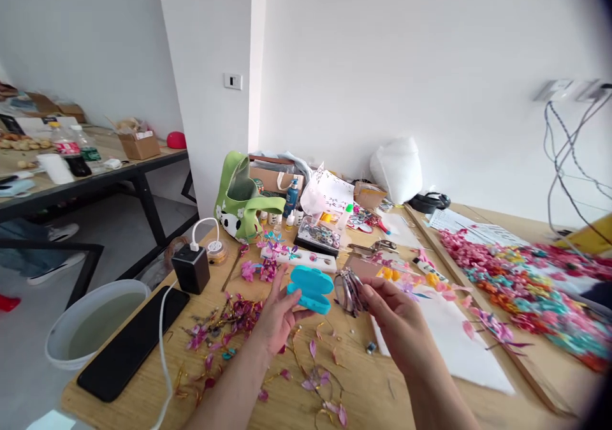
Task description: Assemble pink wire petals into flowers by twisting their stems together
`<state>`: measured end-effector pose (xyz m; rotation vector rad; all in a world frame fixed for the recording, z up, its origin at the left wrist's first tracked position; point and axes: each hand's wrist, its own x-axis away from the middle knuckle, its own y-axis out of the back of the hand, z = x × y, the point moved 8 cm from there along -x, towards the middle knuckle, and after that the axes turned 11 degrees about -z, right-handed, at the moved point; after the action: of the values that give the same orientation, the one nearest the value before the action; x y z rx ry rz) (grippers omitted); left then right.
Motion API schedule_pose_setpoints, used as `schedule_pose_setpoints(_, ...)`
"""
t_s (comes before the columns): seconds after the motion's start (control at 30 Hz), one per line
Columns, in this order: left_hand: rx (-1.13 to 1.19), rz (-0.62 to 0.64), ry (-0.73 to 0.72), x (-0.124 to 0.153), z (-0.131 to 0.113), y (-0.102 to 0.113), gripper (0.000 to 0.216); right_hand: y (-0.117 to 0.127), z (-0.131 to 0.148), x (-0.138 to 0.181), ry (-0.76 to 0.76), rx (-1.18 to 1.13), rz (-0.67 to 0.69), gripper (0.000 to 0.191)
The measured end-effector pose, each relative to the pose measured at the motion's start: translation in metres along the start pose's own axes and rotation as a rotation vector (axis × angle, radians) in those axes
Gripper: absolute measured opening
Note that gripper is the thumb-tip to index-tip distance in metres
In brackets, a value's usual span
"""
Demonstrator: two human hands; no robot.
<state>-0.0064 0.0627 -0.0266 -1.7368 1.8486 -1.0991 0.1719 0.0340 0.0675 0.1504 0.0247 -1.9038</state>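
Note:
My left hand (282, 318) holds an open turquoise plastic case (310, 283), its lid tilted back and nothing visible inside. Just right of the case, my right hand (389, 309) pinches a bunch of thin, shiny purple-grey loops (350, 291); what exactly they are I cannot make out. Both hands are raised over the wooden table (287, 411). Beneath and around them lie purple petal-and-wire sprigs (318, 379) and a heap of magenta flower pieces (239, 318).
At the left edge lie a black phone (131, 347) and a charger block (190, 269) with a white cable. Behind stand a green bag (234, 194) and a clear box of small parts (318, 235). White paper (449, 334) and piled colourful flowers (521, 277) are to the right.

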Motion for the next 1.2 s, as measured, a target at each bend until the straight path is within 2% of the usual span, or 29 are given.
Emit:
schedule_pose_setpoints(0.2,-0.048,0.011,-0.056,-0.001,-0.004,-0.001,0.047,0.057,-0.023,0.035,-0.101,0.207,-0.008,0.040)
schedule_pose_setpoints(0.33,-0.126,-0.047,-0.109,-0.002,-0.005,0.003,0.043,0.076,-0.049,0.063,-0.187,0.317,0.028,0.040)
schedule_pose_setpoints(0.43,-0.184,-0.050,-0.136,-0.002,-0.006,0.003,0.041,0.081,-0.067,0.078,-0.205,0.323,0.033,0.038)
schedule_pose_setpoints(0.57,-0.197,-0.066,-0.245,-0.003,-0.017,0.004,0.032,0.081,-0.083,0.087,-0.191,0.345,0.031,0.038)
schedule_pose_setpoints(0.7,-0.206,-0.097,-0.317,-0.006,-0.026,0.009,0.032,0.077,-0.087,0.087,-0.174,0.373,0.049,0.039)
schedule_pose_setpoints(0.87,-0.282,-0.105,-0.351,-0.010,-0.021,0.013,0.032,0.073,-0.088,0.085,-0.147,0.397,0.062,0.039)
schedule_pose_setpoints(1.07,-0.453,-0.096,-0.375,-0.013,-0.012,0.017,0.050,0.074,-0.104,0.085,-0.171,0.420,0.098,0.041)
schedule_pose_setpoints(1.2,-0.591,-0.178,-0.438,-0.014,-0.018,0.024,0.049,0.074,-0.107,0.084,-0.163,0.437,0.111,0.042)
